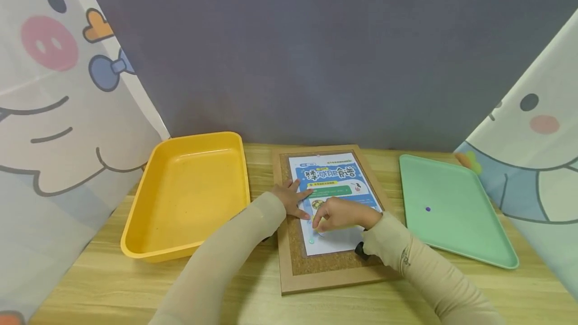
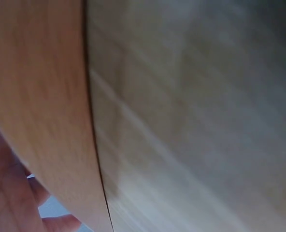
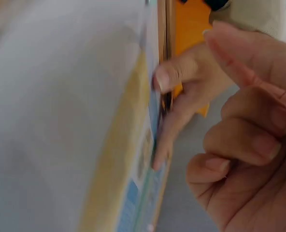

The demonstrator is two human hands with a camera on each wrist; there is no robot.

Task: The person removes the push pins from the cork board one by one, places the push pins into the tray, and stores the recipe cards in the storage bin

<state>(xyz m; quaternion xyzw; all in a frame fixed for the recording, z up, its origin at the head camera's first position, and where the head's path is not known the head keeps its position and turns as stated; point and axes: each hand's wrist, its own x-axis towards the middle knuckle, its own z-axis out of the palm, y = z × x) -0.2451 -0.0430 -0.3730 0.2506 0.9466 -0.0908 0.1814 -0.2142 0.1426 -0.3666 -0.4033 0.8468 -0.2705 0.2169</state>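
Note:
A printed sheet (image 1: pixel 336 245) with blue and white panels and large Chinese lettering lies on a wood-framed cork board (image 1: pixel 325 263). My left hand (image 1: pixel 291 198) rests with spread fingers on the sheet's left edge. Above the lower left part of the sheet is my right hand (image 1: pixel 336 213). Its fingers (image 3: pixel 242 145) are curled in the right wrist view, the thumb and forefinger tips close together, and nothing shows between them. Just below that hand, a small pale green round thing, like a pushpin head (image 1: pixel 311 240), sits near the sheet's lower left corner.
To the left stands a deep yellow tray (image 1: pixel 185 254). A shallow green tray (image 1: pixel 456 184) lies at the right, with a small purple piece (image 1: pixel 428 209) on it. Behind the wooden table (image 1: pixel 244 300) rises a dark grey partition (image 1: pixel 307 64).

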